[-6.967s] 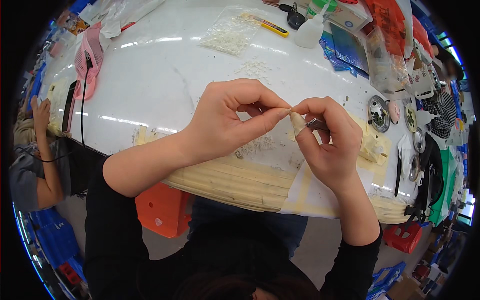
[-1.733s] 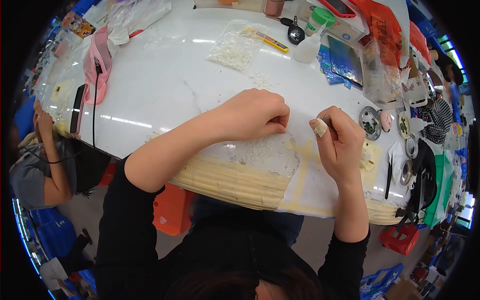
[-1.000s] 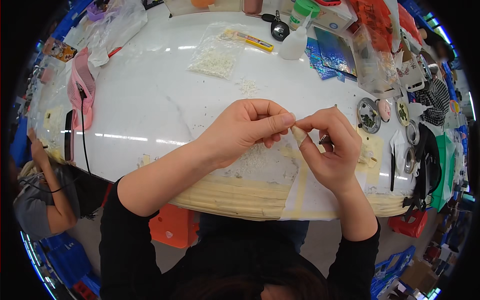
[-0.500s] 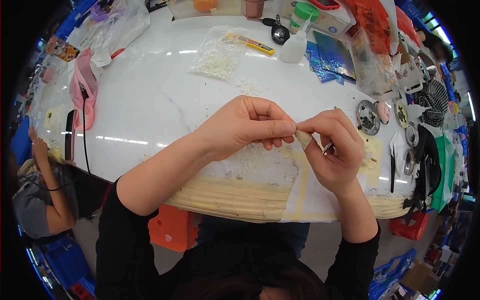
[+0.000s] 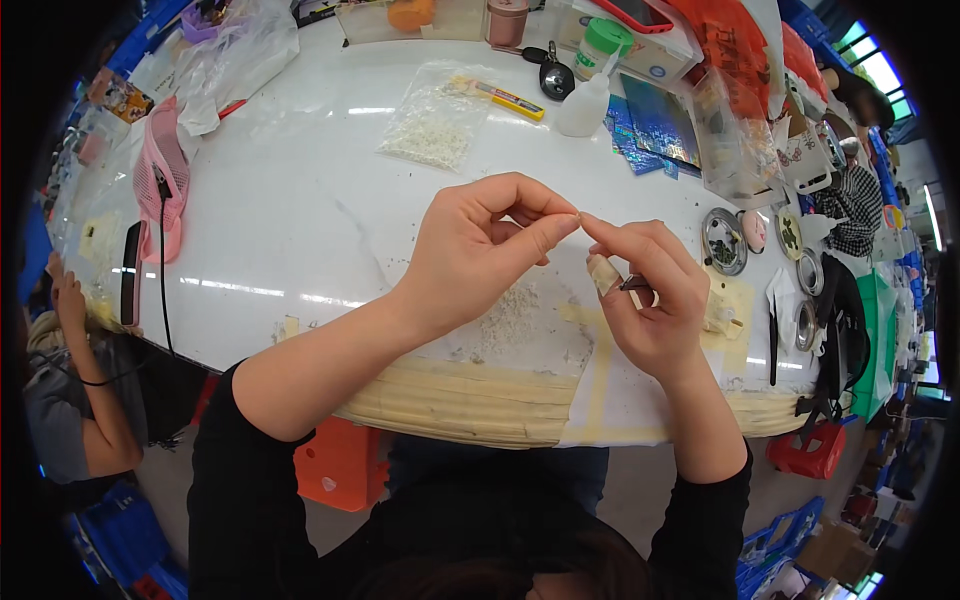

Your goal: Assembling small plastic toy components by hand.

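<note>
Above the near part of the white table (image 5: 290,230), my left hand (image 5: 490,235) pinches thumb and index finger together. Whatever sits at their tips is too small to make out. The index finger of my right hand (image 5: 655,290) reaches to the same spot and meets those fingertips. Beige tape (image 5: 603,273) wraps the right thumb. A small dark metal tool (image 5: 636,284), mostly hidden, is tucked in the curled right fingers. Tiny white pieces (image 5: 510,318) lie scattered below my hands. Farther off rests a clear bag (image 5: 430,135) of similar white bits.
Beyond the bag are a slim yellow stick-shaped item (image 5: 515,101), a white squeeze bottle (image 5: 585,105), a car key (image 5: 555,75) and shiny blue sheets (image 5: 655,120). Round metal dishes (image 5: 724,242) and black tweezers (image 5: 773,340) lie at right. Another person's arm (image 5: 105,400) shows at left.
My right thumb has come away from the left fingertips, and its index finger now touches them instead. Both hands have shifted slightly; more of the metal tool shows.
</note>
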{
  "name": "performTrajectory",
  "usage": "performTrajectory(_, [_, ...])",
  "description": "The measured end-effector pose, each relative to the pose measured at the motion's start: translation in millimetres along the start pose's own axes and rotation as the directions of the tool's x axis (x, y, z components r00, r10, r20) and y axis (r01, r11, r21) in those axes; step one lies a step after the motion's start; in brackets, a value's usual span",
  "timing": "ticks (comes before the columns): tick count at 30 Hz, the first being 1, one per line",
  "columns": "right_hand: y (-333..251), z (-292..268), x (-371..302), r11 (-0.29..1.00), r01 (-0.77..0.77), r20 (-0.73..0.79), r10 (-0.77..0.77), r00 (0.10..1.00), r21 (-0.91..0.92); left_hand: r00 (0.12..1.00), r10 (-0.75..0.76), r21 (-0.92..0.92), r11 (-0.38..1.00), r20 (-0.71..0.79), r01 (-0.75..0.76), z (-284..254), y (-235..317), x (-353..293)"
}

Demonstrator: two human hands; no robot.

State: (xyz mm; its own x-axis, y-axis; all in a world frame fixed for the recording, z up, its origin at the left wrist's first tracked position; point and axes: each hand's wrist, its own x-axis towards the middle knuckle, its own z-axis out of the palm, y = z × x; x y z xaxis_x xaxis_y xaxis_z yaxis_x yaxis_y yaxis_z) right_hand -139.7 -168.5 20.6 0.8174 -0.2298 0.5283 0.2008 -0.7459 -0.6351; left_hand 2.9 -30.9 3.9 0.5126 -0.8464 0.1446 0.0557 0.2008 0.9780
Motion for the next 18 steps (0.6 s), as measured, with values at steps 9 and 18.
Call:
performTrajectory(9, [-3.2,0.1,0.0,0.997,0.009,0.07,-0.003,0.998,-0.079,0.999,0.025,0.122,0.992,-0.046,-0.019,0.4,-2.4,-3.8])
performTrajectory(18, [6.0,-1.1,-6.0,0.923,-0.057,0.068,0.089,0.994,-0.38,0.998,-0.068,0.098,0.993,-0.007,0.069,10.0,-5.1,-12.8])
